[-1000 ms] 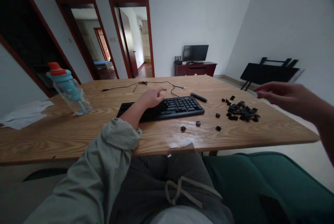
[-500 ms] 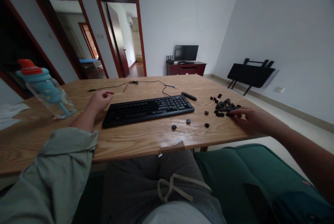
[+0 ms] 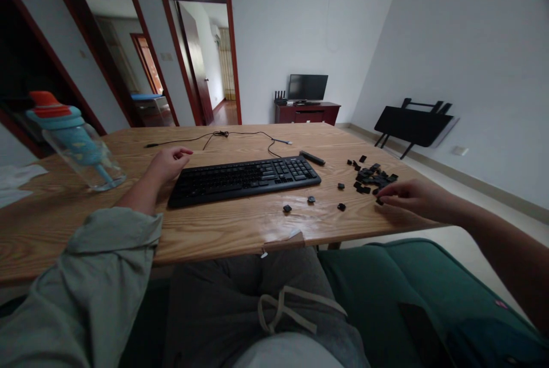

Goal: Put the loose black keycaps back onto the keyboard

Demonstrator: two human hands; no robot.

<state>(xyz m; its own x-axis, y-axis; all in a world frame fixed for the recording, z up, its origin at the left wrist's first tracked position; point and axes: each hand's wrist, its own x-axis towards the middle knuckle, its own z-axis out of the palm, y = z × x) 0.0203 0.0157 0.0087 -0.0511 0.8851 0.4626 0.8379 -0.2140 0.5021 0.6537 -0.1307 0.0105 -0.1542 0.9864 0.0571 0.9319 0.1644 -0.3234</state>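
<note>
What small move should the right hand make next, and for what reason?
I would probably draw the small black piece at the fingertips of the right hand slightly toward the keyboard. It sits at the near edge of the pile, and open tabletop lies that way. Whether it is already gripped, I cannot tell.

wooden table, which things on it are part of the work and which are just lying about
In the work, it seems:
keyboard
loose black keycaps, the right hand at them

Probably just lying about:
bottle
white papers
dark stick
</note>
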